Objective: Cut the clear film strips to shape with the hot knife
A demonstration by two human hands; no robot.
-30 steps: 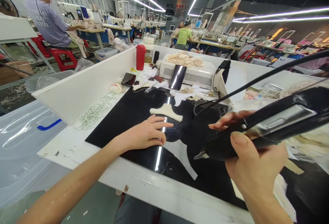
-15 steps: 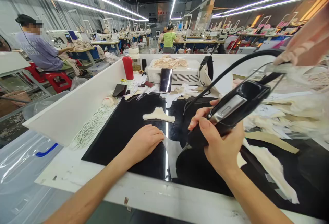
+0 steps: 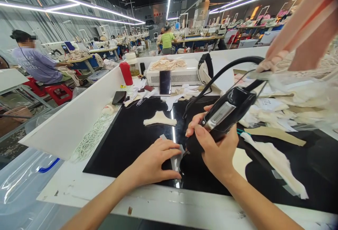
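Note:
My left hand [image 3: 158, 160] lies on the black mat [image 3: 124, 152] with its fingers spread, resting over a translucent film piece [image 3: 175, 163]. My right hand [image 3: 220, 149] is wrapped round a black corded handheld tool [image 3: 229, 112] with a silver metal plate on its side. The tool slants down to the left, and its narrow tip sits beside the film's right edge; whether it touches cannot be told. A cream curved fabric piece [image 3: 160, 118] lies beyond my left hand. Another cream piece [image 3: 241, 161] shows partly behind my right wrist.
A long cream strip [image 3: 276, 163] and a beige piece [image 3: 274, 136] lie at the right, near piled fabric [image 3: 287, 106]. At the back stand a vented white box [image 3: 174, 76], a phone [image 3: 165, 82] and a red cup [image 3: 126, 74]. Pale cord [image 3: 92, 136] lies tangled at left.
My left hand has moved right and nearer to me, spreading its fingers over the film. My right hand and the tool have shifted left in view; the whole view has also shifted slightly.

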